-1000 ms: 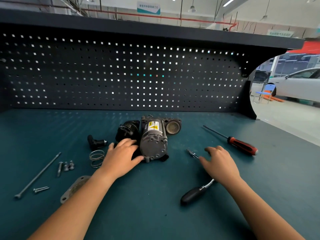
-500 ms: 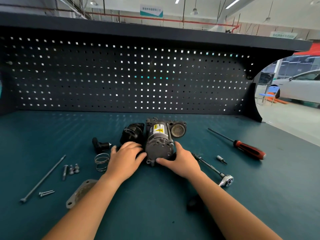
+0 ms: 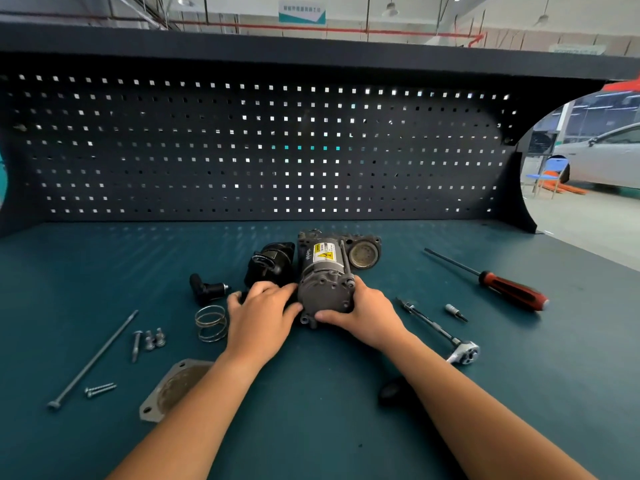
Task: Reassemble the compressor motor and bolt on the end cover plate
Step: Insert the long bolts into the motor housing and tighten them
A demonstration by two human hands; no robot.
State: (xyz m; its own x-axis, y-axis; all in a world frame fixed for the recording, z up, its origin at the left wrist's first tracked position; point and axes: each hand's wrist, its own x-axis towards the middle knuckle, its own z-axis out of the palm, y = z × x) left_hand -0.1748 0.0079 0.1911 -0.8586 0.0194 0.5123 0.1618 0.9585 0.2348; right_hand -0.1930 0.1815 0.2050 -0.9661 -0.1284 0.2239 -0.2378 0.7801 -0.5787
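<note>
On the teal table (image 3: pixel 104 258), the grey compressor motor (image 3: pixel 325 282) lies mid-table toward the back edge. The left hand (image 3: pixel 259 320) and right hand (image 3: pixel 367 313) clasp its near end, fingers (image 3: pixel 332 316) wrapped on it. The end cover plate (image 3: pixel 173 389) lies near the front-left; bolts (image 3: pixel 150 339) lie beyond.

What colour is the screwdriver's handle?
Red with black sections, on the screwdriver lying right of the motor; head view.

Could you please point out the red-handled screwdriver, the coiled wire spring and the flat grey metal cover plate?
Red-handled screwdriver (image 3: pixel 512 292): head view, middle of the red handle.
Coiled wire spring (image 3: pixel 210 323): head view, its wire coils.
Flat grey metal cover plate (image 3: pixel 173 389): head view, its flat face.
</note>
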